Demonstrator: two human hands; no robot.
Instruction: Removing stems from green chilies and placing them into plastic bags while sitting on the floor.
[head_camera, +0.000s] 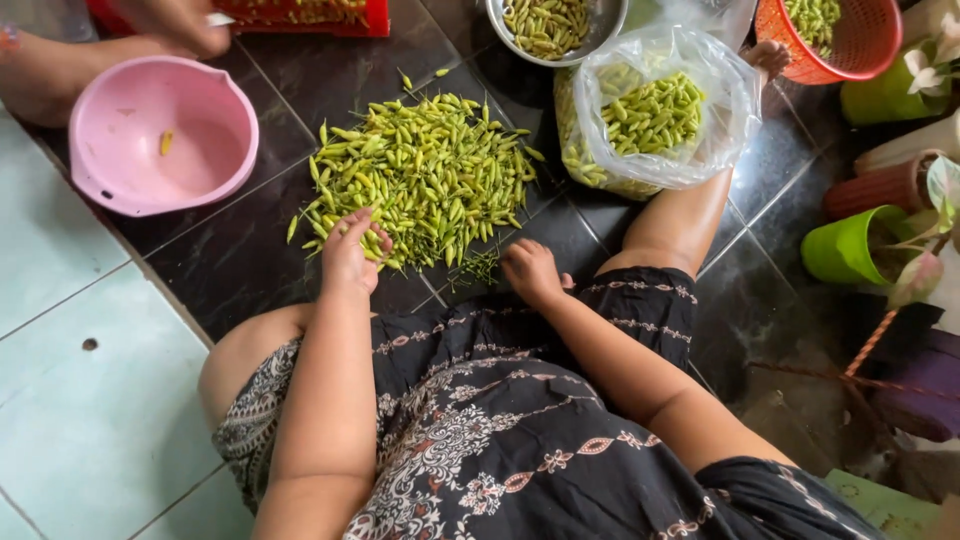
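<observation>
1. We see our left hand (350, 250) at the near edge of the pile of small green chillies (425, 175) on the dark floor tiles (240, 260). The grip is curled shut on a few chillies, prob. because the near edge is the easiest reach.
2. Right hand (530, 270) rests on the floor just beside the pile, by a small heap of stems (480, 265). Fingers are bent under, so we can't tell if that grip holds anything.
3. The pile lies loose between our knees, w/ containers ringed round it, all within reach.
4. Packages: clear plastic bag (655, 110) at right, mouth rolled open, part full of chillies; pink bowl (160, 135) at left, one chilli inside; metal bowl (555, 25) and orange basket (840, 35) at top. No labels visible.
5. Another person's hand (175, 25) is at top left.
</observation>
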